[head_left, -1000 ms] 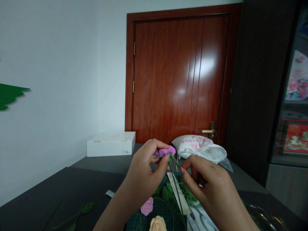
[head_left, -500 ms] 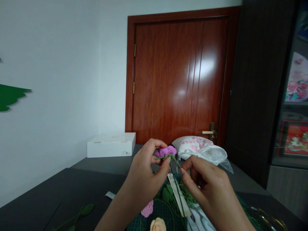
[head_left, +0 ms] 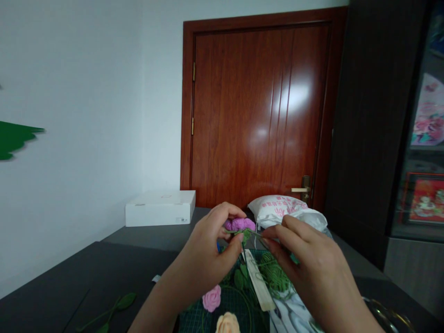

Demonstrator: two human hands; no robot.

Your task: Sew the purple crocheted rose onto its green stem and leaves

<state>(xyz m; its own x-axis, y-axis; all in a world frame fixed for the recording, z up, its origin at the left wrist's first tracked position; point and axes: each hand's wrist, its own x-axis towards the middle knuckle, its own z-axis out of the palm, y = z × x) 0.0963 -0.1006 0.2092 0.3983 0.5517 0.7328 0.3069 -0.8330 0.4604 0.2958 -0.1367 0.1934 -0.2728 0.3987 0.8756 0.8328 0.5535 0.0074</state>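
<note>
Your left hand pinches the purple-pink flower head between thumb and fingers, and your right hand closes in a narrow pinch on the thin green stem running out from under it. The head has its stem at it, though how firmly it's fixed you can't tell (your fingers hide the join). Below, a pink rose and a peach rose lie on the cutting mat, near a tangle of green yarn. A leafy stem lies apart on the tabletop.
</note>
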